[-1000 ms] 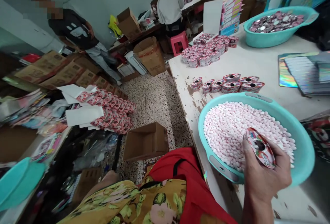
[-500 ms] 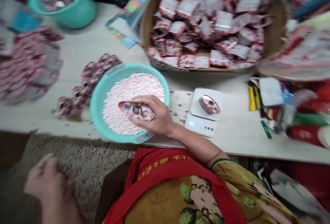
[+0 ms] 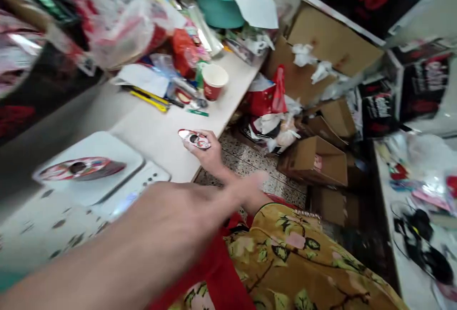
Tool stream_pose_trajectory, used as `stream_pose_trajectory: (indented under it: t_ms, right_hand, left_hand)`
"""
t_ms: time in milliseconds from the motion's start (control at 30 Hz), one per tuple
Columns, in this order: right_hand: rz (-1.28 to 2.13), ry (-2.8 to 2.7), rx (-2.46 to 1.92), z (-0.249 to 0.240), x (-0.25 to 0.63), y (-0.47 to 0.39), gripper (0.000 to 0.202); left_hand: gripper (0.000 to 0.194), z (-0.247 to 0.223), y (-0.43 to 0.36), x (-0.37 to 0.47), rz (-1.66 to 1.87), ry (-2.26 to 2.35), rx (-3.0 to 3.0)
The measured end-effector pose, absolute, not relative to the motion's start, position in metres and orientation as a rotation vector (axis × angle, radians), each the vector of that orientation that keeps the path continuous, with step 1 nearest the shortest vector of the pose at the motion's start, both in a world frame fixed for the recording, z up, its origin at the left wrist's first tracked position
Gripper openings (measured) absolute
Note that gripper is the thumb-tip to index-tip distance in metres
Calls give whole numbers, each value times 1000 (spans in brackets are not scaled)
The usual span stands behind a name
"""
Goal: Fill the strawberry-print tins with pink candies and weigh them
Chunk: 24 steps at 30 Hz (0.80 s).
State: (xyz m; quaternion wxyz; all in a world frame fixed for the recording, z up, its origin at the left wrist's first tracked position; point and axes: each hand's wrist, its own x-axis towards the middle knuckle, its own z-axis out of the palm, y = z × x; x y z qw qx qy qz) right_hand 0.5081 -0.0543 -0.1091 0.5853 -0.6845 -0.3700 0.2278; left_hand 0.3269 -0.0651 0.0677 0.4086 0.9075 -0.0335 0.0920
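Note:
My right hand (image 3: 211, 154) is closed around a small red-and-white printed packet (image 3: 194, 139) with a dark round spot in its top, held above the table. My left arm reaches across the front of the view, and my left hand (image 3: 203, 200) passes in front of my right forearm. Motion smears its fingers, so their grip does not show. To the left lies a white digital scale (image 3: 126, 176) with a lit display. A similar printed packet (image 3: 94, 169) rests on its plate.
Yellow-handled cutters (image 3: 148, 98), a green strip (image 3: 197, 113) and a red-and-white paper cup (image 3: 214, 81) are on the table. A teal basin (image 3: 219, 10) stands at the back. Cardboard boxes (image 3: 314, 162) and bags cover the floor at right; another table (image 3: 403, 253) stands far right.
The view has swung right, taking the basin of pink pellets out of sight. My right hand has moved from over that basin with the packet. My left hand has come up across my body.

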Motion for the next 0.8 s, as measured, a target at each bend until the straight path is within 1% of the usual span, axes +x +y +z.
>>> stream_pose_trajectory:
  t_ms: [67,133,167,233,300,367,400,500,567,667,800]
  right_hand:
    - [516,-855,-1603,-119,507,-55,48]
    - [534,-858,-1627,-123,509,-54,49]
    - [552,-852,-1640,-122,511,-55,50]
    - [589,-835,-1645,-115,518,-62,50]
    - [607,-823,-1634,-107,525,-68,49]
    - [613,-821,-1627,-103,531,-66,50]
    - [609,-834,-1627,-104,533,-60,52]
    - [569,-911,-1618,-116,531,-30,56]
    - [566,-951,-1618,-124,523,-13,59]
    - [562,-983,-1595,-133,514,-1,64]
    - [553,-1030,-1595,-146,513,8,67]
  left_hand:
    - [106,78,-79,375,212,-264,2321]
    - [107,86,-88,397,207,-373,2361]
    - [102,88,-88,398,213,-368,2374]
    - [85,89,-77,386,196,-226,2393]
    - [62,89,-54,357,150,96,2411]
    - [45,89,-30,311,177,572,2381]
    - [42,87,-21,282,238,856,2339]
    - [41,71,-13,185,532,1704,2108]
    - [38,49,-25,126,655,2097,1914]
    - [34,7,-55,69,664,2354,1684]
    - [35,-31,-85,53,608,2405,1506]
